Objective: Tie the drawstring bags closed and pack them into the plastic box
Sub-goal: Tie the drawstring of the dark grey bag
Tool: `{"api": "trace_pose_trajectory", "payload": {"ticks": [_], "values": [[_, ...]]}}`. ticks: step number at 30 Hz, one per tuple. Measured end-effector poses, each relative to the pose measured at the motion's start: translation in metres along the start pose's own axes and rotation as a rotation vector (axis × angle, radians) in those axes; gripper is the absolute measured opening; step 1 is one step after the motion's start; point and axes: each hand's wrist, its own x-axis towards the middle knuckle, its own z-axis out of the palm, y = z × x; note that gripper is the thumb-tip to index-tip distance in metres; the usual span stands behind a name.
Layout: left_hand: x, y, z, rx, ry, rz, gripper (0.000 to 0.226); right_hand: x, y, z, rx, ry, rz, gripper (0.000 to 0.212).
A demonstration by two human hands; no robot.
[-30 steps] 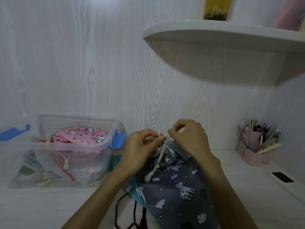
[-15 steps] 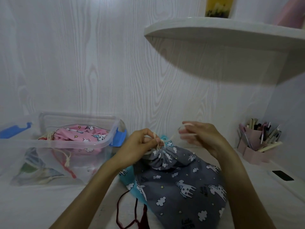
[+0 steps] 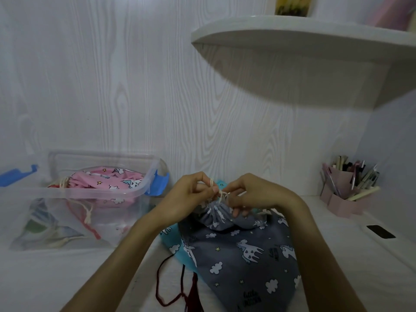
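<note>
A grey drawstring bag [image 3: 243, 255] printed with unicorns and clouds lies on the white desk, its neck gathered at the far end. Over that neck my left hand [image 3: 191, 194] and my right hand [image 3: 254, 194] each pinch the cream drawstring [image 3: 221, 192], which crosses between the fingertips. A teal bag [image 3: 174, 243] peeks out from under the grey one, with a dark red cord [image 3: 166, 287] trailing toward me. To the left stands the clear plastic box [image 3: 90, 194] with blue clips, holding a pink unicorn bag [image 3: 105, 181] on top of other bags.
A pink pen holder [image 3: 344, 194] full of pens stands at the back right. A dark phone [image 3: 380, 231] lies flat on the right desk edge. A white curved shelf [image 3: 304, 37] overhangs the right side. The wood-grain wall sits close behind.
My right hand, which had pulled away to the right half a second ago, has come back to the bag's neck and pinches the drawstring beside my left hand.
</note>
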Motion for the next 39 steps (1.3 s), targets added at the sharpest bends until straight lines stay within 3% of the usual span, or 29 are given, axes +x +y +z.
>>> {"api": "trace_pose_trajectory", "payload": {"ticks": [3, 8, 12, 15, 20, 23, 28, 32, 36, 39], "values": [[0.001, 0.000, 0.002, -0.015, 0.075, 0.036, 0.011, 0.000, 0.000, -0.001, 0.078, 0.112, -0.011, 0.016], [0.003, 0.000, 0.000, 0.074, 0.306, 0.070, 0.006, -0.007, 0.006, -0.009, 0.139, 0.250, -0.111, 0.015], [0.004, 0.007, -0.001, 0.040, 0.364, 0.085, 0.008, -0.010, 0.012, -0.017, 0.321, 0.343, -0.259, 0.016], [0.005, 0.007, -0.009, 0.091, 0.384, 0.049, 0.010, -0.009, 0.026, -0.025, 0.264, 0.470, -0.311, 0.012], [0.003, -0.002, -0.012, 0.340, 0.367, -0.063, 0.010, -0.004, 0.040, -0.026, 0.023, 0.317, -0.185, 0.013], [0.002, 0.000, -0.011, 0.387, 0.385, -0.048, 0.016, 0.000, 0.035, -0.020, 0.042, 0.172, -0.174, 0.020], [0.003, 0.015, 0.003, -0.035, 0.319, 0.005, 0.024, 0.008, 0.019, -0.006, 0.303, 0.328, -0.258, 0.036], [0.003, 0.020, 0.008, -0.588, 0.225, -0.070, 0.022, 0.017, 0.017, 0.003, 0.039, 0.382, -0.237, 0.035], [0.003, 0.016, 0.002, -0.701, 0.232, -0.146, 0.017, 0.023, 0.026, 0.007, -0.135, 0.248, -0.184, 0.033], [0.001, 0.012, 0.004, -0.600, 0.299, -0.186, 0.018, 0.017, 0.027, 0.001, -0.036, 0.184, -0.160, 0.034]]}}
